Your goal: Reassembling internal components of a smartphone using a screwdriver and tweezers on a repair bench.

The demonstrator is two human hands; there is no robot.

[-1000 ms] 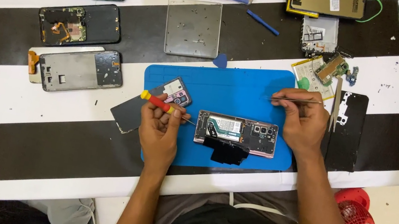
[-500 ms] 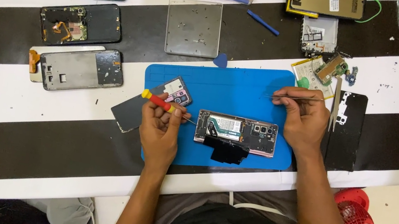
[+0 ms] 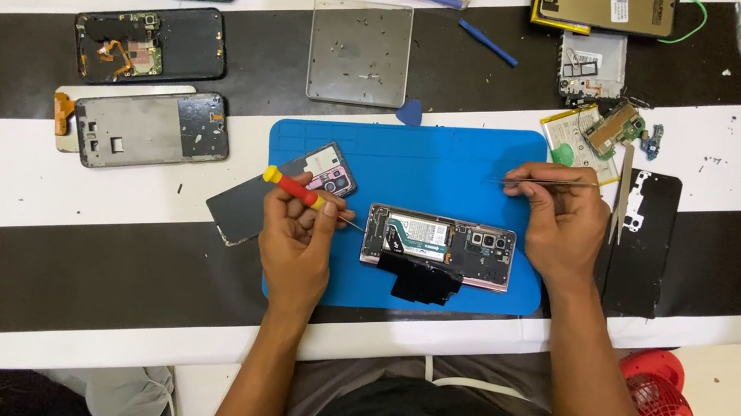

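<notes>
Head view is all I have, looking straight down on a desk (image 3: 5,205) covered in broad black and white stripes, with a blue work mat (image 3: 419,161) at its middle. My left hand (image 3: 295,244) is clenched around a red and yellow screwdriver (image 3: 295,189), whose thin tip points right toward the left end of the opened phone (image 3: 438,246); I cannot tell if the tip touches it. That phone lies lengthwise on the lower part of the mat, a black piece (image 3: 422,280) overlapping its near edge. My right hand (image 3: 563,222) pinches a pair of tweezers (image 3: 538,181), their points aimed left over bare blue mat above the phone. Between the two hands the mat's upper half is open, and that is the widest free room I see. The left hand sits at the mat's left edge, just beside a small camera cover (image 3: 331,169) and a dark panel (image 3: 241,208) that laps the mat's corner. Right of the right hand, a black back cover (image 3: 638,255) lies close to the mat's right edge. Farther left rest a grey phone frame (image 3: 149,126) and a black stripped phone (image 3: 151,42); a grey metal plate (image 3: 358,52) sits above the mat, a blue pick (image 3: 410,111) at its top edge. The desk's near edge runs just below the mat.
</notes>
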